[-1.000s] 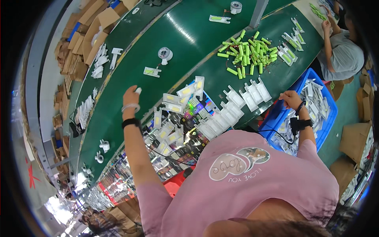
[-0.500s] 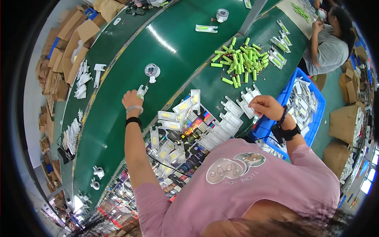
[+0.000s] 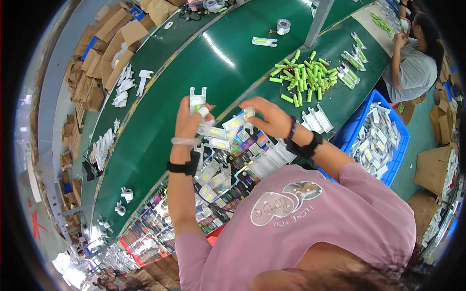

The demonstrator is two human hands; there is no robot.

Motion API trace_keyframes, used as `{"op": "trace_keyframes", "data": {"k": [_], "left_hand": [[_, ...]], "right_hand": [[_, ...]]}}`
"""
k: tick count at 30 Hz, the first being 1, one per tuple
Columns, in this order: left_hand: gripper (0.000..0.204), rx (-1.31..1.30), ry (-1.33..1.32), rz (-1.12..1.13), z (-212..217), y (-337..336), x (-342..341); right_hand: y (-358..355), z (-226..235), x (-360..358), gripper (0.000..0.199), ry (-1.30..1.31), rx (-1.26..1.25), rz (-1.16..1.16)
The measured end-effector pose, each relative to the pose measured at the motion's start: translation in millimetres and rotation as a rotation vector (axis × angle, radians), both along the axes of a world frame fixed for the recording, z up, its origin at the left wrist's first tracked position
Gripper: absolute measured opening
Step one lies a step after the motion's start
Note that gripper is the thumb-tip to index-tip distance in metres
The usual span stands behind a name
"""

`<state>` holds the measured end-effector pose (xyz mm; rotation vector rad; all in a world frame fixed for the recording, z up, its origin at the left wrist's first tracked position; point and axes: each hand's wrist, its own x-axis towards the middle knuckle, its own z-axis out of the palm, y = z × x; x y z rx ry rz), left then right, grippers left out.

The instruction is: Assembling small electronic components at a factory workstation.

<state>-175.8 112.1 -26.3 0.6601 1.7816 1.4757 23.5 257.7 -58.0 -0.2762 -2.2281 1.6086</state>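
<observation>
My left hand (image 3: 187,119) is closed round a white plastic housing (image 3: 197,96) with two prongs, a bit of green showing in it. A rounded white part (image 3: 204,112) sits against the thumb; how it joins the housing is hidden. To its right, my right hand (image 3: 269,116) reaches leftward with fingers stretched and thumb apart, nothing plainly in its grip. Just by its thumb lie white housings with yellow panels (image 3: 235,122); whether the thumb touches one I cannot tell. More such housings (image 3: 213,177) lie on the dark printed sheet (image 3: 238,186) nearer me.
Green battery cells (image 3: 308,77) are heaped on the green bench, with empty white housings (image 3: 316,120) nearby. A blue crate (image 3: 388,174) full of white parts stands at right. On the belt (image 3: 233,72) lies a housing wired to a round unit (image 3: 283,26). A co-worker (image 3: 412,63) sits far right.
My left hand has lifted the housing and round unit off the belt and brought them nearer. My right hand has moved left from the empty housings, its fingers now stretched out.
</observation>
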Motion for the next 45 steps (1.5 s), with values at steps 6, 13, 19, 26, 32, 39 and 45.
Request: {"op": "trace_keyframes", "data": {"k": [6, 13, 19, 26, 32, 39, 45], "left_hand": [[0.045, 0.197, -0.254, -0.104, 40.8, -25.2, 92.3], [0.034, 0.006, 0.004, -0.016, 21.6, -52.3, 129.1], [0.032, -0.081, 0.462, -0.043, 18.9, -57.6, 167.8], [0.034, 0.204, -0.38, 0.237, 10.1, -49.5, 192.4], [0.04, 0.268, -0.364, 0.211, 12.5, -50.8, 196.1], [0.043, 0.301, -0.291, 0.153, 18.0, -54.9, 200.0], [0.043, 0.303, -0.184, 0.153, 18.1, -56.4, 202.4]], "right_hand": [[-10.7, 8.0, -8.0, 0.017, 0.352, 0.282, 0.217], [-2.3, 21.2, 50.6, 0.022, -0.052, -0.648, 0.696], [-2.6, 45.2, 69.3, 0.02, -0.38, -0.1, 0.759], [-30.5, 47.1, 69.9, 0.017, 0.186, 0.555, -0.041], [-38.2, 41.9, 67.2, 0.023, 0.282, 0.368, 0.072], [-45.6, 47.7, 70.7, 0.02, 0.328, 0.409, 0.032], [-46.2, 51.5, 69.7, 0.017, 0.408, 0.436, 0.017]]}}
